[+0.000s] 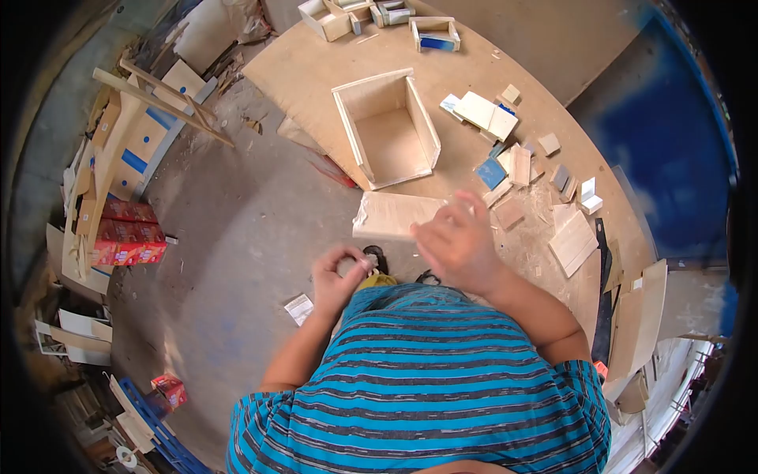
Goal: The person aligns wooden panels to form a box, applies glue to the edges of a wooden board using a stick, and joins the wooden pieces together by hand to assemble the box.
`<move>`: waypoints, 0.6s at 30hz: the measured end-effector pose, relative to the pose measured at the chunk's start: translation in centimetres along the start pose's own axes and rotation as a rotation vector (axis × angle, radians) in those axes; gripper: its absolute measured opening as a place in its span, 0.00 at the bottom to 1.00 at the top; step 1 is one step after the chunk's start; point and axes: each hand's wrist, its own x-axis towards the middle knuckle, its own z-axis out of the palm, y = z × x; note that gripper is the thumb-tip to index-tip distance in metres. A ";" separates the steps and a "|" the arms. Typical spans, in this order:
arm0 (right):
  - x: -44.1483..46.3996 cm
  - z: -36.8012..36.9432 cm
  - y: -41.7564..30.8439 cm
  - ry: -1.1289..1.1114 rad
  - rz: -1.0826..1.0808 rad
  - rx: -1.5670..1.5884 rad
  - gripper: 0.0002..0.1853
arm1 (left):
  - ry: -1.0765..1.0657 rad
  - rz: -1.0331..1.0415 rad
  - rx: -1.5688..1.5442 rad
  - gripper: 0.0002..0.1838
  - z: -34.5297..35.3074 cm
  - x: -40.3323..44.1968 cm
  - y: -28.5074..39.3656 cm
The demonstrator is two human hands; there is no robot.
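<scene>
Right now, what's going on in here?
A person is at a light-brown wooden table. Their blurred right hand is at the end of a flat, pale wooden board near the table's edge; whether it grips the board is unclear. Their left hand is curled, apart from the board, with nothing clearly visible in it. An open, pale wooden box rests just beyond the board, with small wooden offcuts to its right.

I can't read a single word or number from this end. I make out pale print on the stacked red cartons (126, 243), dark marks on the white slip (299, 309) on the floor (213, 268), and light print on the lone red carton (169, 390), all too small or blurred.
</scene>
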 end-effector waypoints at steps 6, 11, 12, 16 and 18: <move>0.1 3.5 -1.7 -0.271 -0.236 0.036 0.12 | 0.028 -0.487 -0.862 0.25 3.5 -1.2 -0.6; 1.9 5.9 1.7 -0.137 0.207 0.570 0.18 | 0.290 -0.567 -0.753 0.21 0.6 -1.9 -1.8; 2.3 7.0 3.3 -0.172 0.370 0.647 0.22 | 0.317 -0.516 -0.723 0.21 -0.4 -2.1 -2.4; 2.6 12.3 5.7 -0.405 0.842 1.014 0.38 | 0.478 -0.385 -0.688 0.20 -2.5 -1.9 -3.1; 3.0 13.0 5.9 -0.472 0.979 1.265 0.42 | 0.497 -0.324 -0.688 0.19 -3.3 -1.6 -3.7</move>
